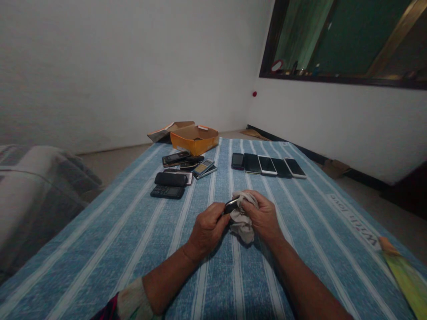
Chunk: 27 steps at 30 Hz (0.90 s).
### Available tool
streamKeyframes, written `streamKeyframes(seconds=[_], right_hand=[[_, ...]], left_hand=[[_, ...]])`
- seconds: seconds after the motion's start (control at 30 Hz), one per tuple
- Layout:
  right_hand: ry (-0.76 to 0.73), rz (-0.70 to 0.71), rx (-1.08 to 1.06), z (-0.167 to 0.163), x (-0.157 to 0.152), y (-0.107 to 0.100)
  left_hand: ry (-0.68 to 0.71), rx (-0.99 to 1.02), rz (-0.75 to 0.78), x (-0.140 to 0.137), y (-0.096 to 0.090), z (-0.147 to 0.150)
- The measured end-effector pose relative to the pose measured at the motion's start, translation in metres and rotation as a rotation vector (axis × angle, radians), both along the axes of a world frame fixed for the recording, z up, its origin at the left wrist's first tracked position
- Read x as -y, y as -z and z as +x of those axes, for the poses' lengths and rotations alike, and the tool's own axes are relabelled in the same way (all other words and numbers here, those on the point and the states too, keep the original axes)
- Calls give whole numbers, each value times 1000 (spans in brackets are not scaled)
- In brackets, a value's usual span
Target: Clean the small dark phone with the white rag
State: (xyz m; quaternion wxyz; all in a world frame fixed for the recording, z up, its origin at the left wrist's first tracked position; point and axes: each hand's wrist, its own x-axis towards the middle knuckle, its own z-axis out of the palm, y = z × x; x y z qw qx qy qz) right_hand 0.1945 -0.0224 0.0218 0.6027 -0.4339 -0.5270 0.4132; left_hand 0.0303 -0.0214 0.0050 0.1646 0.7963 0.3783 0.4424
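My left hand grips one end of a small dark mobile phone with a silvery edge. Around the phone's other end, my right hand presses a crumpled whitish cloth, whose loose part hangs below the fingers. Most of the phone is hidden by the fingers and the cloth. Both hands are close together above the blue-and-white striped cover. Beyond them to the left lies a loose pile of old phones, among them a black keypad phone and a silver-blue keypad phone.
Farther right, several smartphones lie in a row, including a white-framed phone. An open orange cardboard box stands at the far edge. A yellow-green object lies at the right edge. Grey-white fabric covers something at left.
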Motion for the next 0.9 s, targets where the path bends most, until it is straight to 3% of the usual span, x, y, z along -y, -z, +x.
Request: streamKeyframes(seconds=[0.13, 0.37, 0.47, 0.63, 0.8, 0.9], right_hand=[[-8, -11, -23, -2, 0, 1], [-109, -162, -342, -1, -4, 6], [-107, -167, -363, -1, -4, 6], [0, -21, -24, -1, 0, 2], [86, 297, 303, -9, 9, -4], [63, 342, 384, -10, 10, -6]], left_hand=[[-6, 3, -3, 0, -1, 0], [-12, 8, -5, 0, -1, 1], [-11, 7, 4, -1, -1, 1], [-8, -2, 12, -1, 0, 0], [32, -10, 7, 0, 3, 0], [59, 4, 4, 1, 3, 1]])
